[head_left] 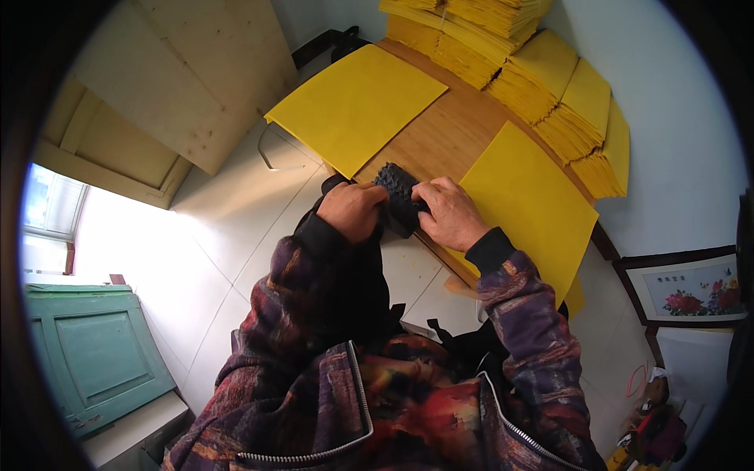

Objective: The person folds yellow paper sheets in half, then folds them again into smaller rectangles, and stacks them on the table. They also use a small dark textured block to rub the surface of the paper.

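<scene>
A dark grey bundle with a bumpy, layered surface (pixel 397 182) sits at the near edge of the wooden table (pixel 440 129). My left hand (pixel 351 210) is closed at its left side, the fingertips bent inward and partly hidden. From the right, my right hand (pixel 452 212) grips the bundle's side with curled fingers. What exactly the bundle is, I cannot tell. One flat yellow sheet or stack (pixel 357 106) lies beyond my left hand, overhanging the table's left edge. Another yellow one (pixel 534 208) lies to the right, close beside my right hand.
Tall stacks of folded yellow material (pixel 542 86) line the table's far side against the wall. Wooden panels (pixel 188 71) lean at the upper left. A green cabinet door (pixel 102 353) stands at lower left. A framed flower picture (pixel 687 288) is at right.
</scene>
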`<control>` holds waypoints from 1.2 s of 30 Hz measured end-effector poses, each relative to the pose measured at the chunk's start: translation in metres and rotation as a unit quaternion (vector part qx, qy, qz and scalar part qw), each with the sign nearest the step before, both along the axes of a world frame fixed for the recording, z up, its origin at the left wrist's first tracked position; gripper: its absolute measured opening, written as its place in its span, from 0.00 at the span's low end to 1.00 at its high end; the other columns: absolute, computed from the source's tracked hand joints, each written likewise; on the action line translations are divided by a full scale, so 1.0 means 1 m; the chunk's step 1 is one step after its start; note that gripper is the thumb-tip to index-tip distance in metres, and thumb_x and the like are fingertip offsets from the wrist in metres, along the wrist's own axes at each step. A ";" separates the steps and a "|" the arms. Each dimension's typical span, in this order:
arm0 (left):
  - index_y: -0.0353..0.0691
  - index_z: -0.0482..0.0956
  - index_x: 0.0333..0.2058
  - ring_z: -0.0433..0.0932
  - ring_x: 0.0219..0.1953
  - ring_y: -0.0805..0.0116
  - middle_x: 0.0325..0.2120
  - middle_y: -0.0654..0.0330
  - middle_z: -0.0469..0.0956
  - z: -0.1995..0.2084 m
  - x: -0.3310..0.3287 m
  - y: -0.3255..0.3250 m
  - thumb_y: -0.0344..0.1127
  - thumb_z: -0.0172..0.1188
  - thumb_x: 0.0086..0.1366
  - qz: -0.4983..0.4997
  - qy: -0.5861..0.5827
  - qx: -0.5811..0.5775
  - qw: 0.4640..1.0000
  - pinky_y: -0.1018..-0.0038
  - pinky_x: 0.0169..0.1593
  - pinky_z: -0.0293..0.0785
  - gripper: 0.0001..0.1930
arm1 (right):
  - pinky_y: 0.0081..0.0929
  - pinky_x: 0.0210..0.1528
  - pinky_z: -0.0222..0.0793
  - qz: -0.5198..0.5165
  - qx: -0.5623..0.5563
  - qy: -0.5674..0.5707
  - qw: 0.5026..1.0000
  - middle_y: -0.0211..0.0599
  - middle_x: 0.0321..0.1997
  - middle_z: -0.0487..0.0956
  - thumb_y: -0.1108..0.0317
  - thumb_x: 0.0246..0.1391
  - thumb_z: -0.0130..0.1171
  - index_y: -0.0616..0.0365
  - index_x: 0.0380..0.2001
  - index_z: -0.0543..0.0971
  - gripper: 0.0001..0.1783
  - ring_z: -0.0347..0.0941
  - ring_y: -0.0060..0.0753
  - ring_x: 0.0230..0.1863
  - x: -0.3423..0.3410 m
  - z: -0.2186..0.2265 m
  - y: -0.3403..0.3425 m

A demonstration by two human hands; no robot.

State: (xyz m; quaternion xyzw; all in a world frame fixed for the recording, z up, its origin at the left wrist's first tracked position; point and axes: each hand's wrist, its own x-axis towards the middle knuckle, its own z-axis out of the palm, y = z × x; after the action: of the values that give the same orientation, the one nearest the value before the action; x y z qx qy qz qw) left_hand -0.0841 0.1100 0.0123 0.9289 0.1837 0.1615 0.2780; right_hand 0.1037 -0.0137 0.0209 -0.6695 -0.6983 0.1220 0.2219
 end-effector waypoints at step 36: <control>0.49 0.74 0.45 0.64 0.58 0.59 0.49 0.60 0.69 -0.026 -0.012 -0.017 0.33 0.58 0.49 0.011 -0.027 0.288 0.957 0.61 0.59 0.60 0.20 | 0.38 0.45 0.62 -0.139 0.083 -0.074 0.984 0.31 0.39 0.76 0.72 0.43 0.62 0.53 0.26 0.75 0.06 0.70 0.42 0.43 -0.038 -0.016 0.004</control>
State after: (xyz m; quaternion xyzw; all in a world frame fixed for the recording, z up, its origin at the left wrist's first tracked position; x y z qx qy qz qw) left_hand -0.0965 0.0935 -0.0134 0.9629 0.1317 0.2356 0.0013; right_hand 0.0657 -0.0095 0.0052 -0.7464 -0.6207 -0.0180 0.2395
